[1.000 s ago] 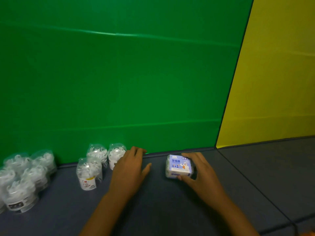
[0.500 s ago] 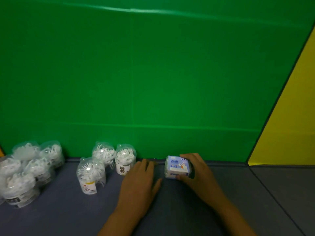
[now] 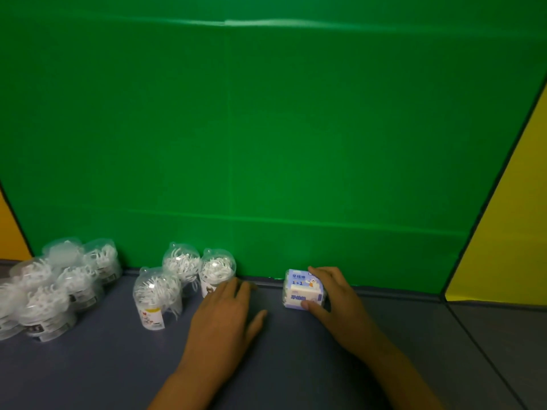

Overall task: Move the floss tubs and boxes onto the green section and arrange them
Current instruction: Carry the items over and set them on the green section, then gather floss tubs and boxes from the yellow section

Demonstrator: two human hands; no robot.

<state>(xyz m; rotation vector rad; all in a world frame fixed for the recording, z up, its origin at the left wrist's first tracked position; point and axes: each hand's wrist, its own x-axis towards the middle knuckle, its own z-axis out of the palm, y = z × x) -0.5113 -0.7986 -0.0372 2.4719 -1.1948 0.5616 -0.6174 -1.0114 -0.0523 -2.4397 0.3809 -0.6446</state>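
My right hand (image 3: 334,297) grips a small blue and white floss box (image 3: 302,288), thumb on its near side and fingers over its far side; the box sits on the grey surface (image 3: 118,365) just in front of the green section (image 3: 266,128). My left hand (image 3: 225,318) lies flat on the surface with straight fingers, beside a clear floss tub (image 3: 216,270). Two more clear tubs (image 3: 157,297) (image 3: 180,261) stand left of it. A cluster of several clear tubs (image 3: 50,291) stands at the far left.
The green section rises behind the grey surface as a broad panel. A yellow panel (image 3: 509,232) borders it on the right, and an orange strip (image 3: 9,232) shows at the left edge. A seam (image 3: 488,356) crosses the grey surface at the right.
The view has swung right to left, so the tubs and green panel sit more centred. My left hand has slid slightly away from the tubs. My right hand keeps its hold on the box.
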